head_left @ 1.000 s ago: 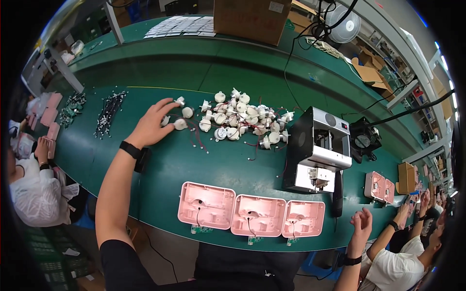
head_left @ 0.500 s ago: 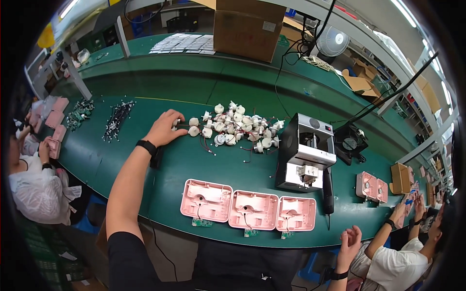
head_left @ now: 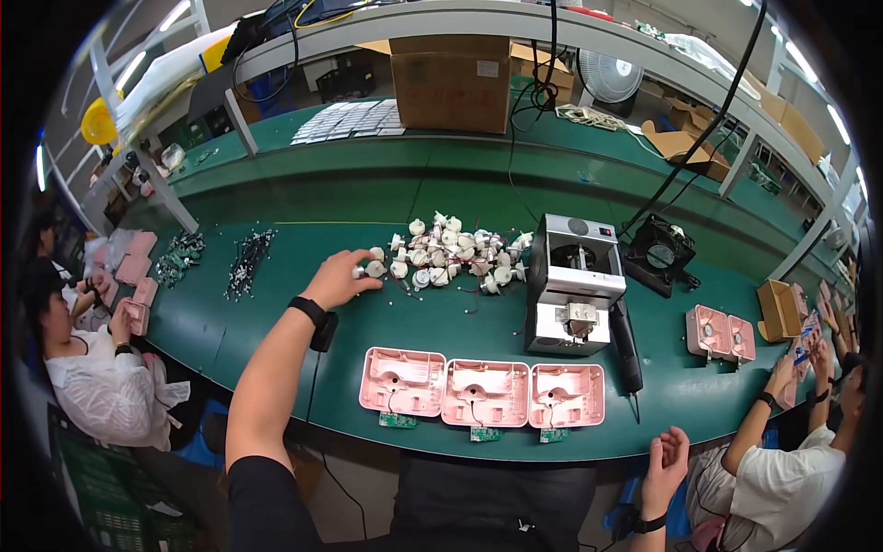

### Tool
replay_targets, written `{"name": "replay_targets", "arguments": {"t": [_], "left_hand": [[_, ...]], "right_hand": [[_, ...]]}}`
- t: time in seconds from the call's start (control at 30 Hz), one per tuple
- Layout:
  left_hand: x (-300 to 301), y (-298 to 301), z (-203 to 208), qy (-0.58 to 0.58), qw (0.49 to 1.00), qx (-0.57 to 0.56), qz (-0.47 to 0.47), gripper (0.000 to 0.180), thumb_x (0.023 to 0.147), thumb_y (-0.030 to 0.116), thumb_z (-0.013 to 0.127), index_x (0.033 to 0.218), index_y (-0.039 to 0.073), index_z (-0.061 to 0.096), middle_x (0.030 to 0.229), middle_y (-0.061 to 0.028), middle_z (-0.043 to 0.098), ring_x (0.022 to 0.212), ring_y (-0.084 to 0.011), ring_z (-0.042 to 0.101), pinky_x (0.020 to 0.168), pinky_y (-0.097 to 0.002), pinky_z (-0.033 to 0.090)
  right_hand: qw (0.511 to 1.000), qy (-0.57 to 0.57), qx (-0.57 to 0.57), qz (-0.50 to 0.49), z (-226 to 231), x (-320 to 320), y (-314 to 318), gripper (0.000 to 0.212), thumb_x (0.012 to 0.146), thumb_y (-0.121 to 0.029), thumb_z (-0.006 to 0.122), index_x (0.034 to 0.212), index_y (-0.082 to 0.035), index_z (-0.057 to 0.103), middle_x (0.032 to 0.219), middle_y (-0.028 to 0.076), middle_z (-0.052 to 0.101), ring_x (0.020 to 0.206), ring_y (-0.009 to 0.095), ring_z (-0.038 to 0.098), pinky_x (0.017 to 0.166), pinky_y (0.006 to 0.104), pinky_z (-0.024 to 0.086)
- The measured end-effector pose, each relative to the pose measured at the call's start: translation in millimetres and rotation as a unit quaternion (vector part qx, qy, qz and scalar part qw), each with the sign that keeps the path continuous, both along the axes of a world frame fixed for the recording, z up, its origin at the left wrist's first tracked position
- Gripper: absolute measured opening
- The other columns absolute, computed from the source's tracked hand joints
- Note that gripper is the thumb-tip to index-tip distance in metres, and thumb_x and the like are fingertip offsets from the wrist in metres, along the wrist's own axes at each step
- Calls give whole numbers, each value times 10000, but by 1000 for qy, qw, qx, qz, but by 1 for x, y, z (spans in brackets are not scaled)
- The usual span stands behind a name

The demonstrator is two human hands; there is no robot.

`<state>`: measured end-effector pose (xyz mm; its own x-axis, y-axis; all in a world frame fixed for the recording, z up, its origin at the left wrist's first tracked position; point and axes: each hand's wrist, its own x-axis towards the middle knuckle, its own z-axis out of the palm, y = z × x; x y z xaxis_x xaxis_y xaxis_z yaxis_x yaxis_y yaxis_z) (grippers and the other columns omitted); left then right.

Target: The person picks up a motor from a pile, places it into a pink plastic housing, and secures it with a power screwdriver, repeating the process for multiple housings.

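My left hand (head_left: 338, 280) reaches to the left end of a loose pile of small white motors (head_left: 451, 250) with silver bodies and red and black leads. Its thumb and fingers close round one small white motor (head_left: 360, 272), and the thumb is beside others in the pile. Three pink plastic housings (head_left: 485, 412) lie side by side, open side up, near the front edge. Green circuit boards (head_left: 398, 420) hang on wires from them. My right hand (head_left: 666, 467) is held off the front edge, fingers loosely bent and apart from the thumb, with nothing visible in it.
Right of the pile stands a silver and black machine (head_left: 578, 287); beside it lies a black electric screwdriver (head_left: 625, 350). A black fan unit (head_left: 660, 258) is behind. Bundled wires (head_left: 248, 262) lie far left. Co-workers sit left (head_left: 106, 377) and right (head_left: 791, 432) with pink housings.
The whole view has shifted, with the bench sitting differently in it. My left hand is slightly closer to the motors, still gripping one. My right hand stays much the same.
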<state>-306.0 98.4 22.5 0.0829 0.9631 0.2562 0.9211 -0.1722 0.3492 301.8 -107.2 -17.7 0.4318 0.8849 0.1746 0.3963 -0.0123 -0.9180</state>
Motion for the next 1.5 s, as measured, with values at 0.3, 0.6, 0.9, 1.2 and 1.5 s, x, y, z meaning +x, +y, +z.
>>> {"name": "replay_targets", "arguments": {"t": [0.3,0.6,0.9,1.2,1.5], "left_hand": [[-12,12,-18,70,997,27,0,380,879,368,751,1136,98,673,914,-129,663,891,-297,652,738,-428,546],[2,-26,79,-758,624,-189,1,379,1006,412,606,1224,103,606,893,-20,570,780,-85,569,427,-166,386],[183,-124,95,-727,599,-305,-136,442,1025,322,581,1382,86,474,996,-77,582,729,-122,540,440,-195,426],[271,-204,14,-749,501,-393,-180,447,979,180,650,1370,71,461,970,-75,585,769,-122,602,481,-225,512],[285,-228,-18,-689,557,-427,-178,471,939,133,693,1352,60,480,1000,-56,622,700,-99,616,517,-212,517]], "right_hand": [[1000,-11,23,-7,14,0,-18,295,973,-66,637,1241,23,552,1057,69,613,929,117,590,851,241,484],[997,41,55,-24,28,-13,-26,279,973,-42,619,1234,27,549,1043,67,620,945,116,600,861,239,484],[955,2,168,245,107,-100,1,258,802,-5,746,1042,12,652,914,105,667,807,192,661,771,291,529],[891,-85,234,379,96,-122,19,281,794,-78,808,1057,-29,724,931,94,682,756,232,674,708,322,550],[915,-15,88,393,61,-108,-6,71,842,-19,750,909,2,741,837,102,720,695,211,699,616,282,550]]}}
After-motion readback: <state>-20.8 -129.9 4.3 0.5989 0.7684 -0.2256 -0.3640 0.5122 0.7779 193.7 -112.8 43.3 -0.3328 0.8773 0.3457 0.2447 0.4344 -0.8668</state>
